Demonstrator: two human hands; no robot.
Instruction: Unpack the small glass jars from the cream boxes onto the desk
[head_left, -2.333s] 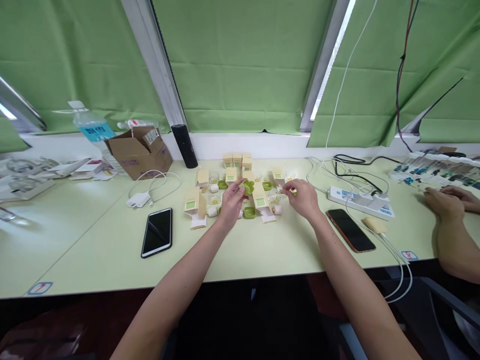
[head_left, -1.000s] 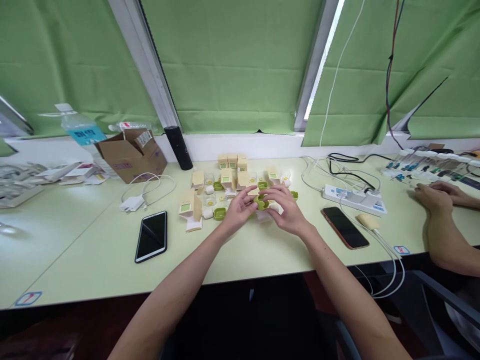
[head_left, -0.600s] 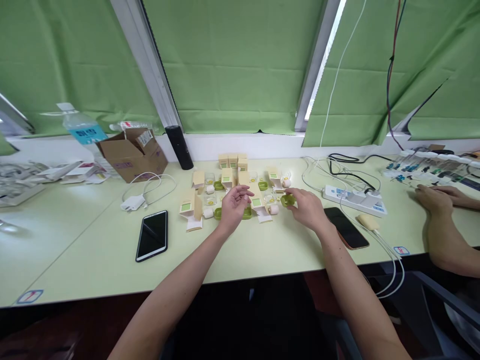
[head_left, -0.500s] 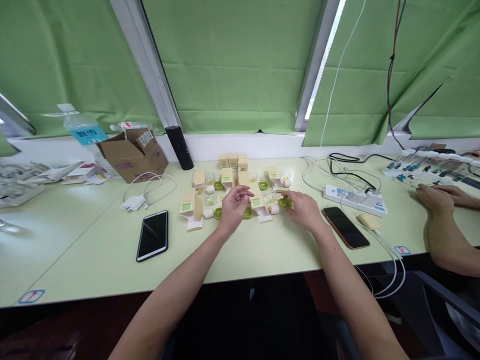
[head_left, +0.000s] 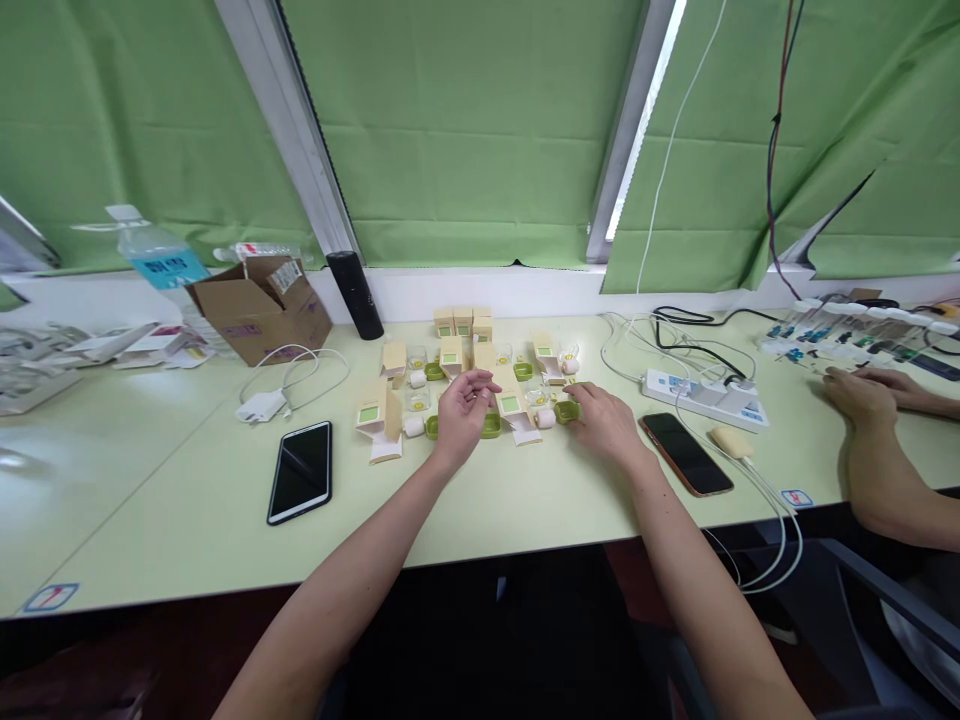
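Over the middle of the table hovers my left hand (head_left: pixel 463 415), fingers loosely curled and thumb apart, with nothing visible in it. It covers part of a green dish (head_left: pixel 490 426). My right hand (head_left: pixel 602 422) has its fingers extended at the rim of a small green dish (head_left: pixel 567 412); whether they touch it is hard to tell. Beside that dish are a small white roll (head_left: pixel 544 418) and a clear cup (head_left: pixel 537 397). An opened cream box (head_left: pixel 517 415) stands between my hands. Another opened box (head_left: pixel 379 415) and a white roll (head_left: pixel 414 427) lie farther left.
Small cream boxes (head_left: pixel 463 323) stand at the back. A phone (head_left: pixel 301 472) lies to the left, another phone (head_left: pixel 686 455) to the right near a white power strip (head_left: pixel 705 398). A cardboard box (head_left: pixel 259 310) and black cylinder (head_left: pixel 355 295) stand behind. Another person's hands (head_left: pixel 862 395) rest at far right.
The small green dish by my right hand sits slightly lower, and my right fingers show a little above its rim. My left hand stays nearly in place. The view shifts slightly.
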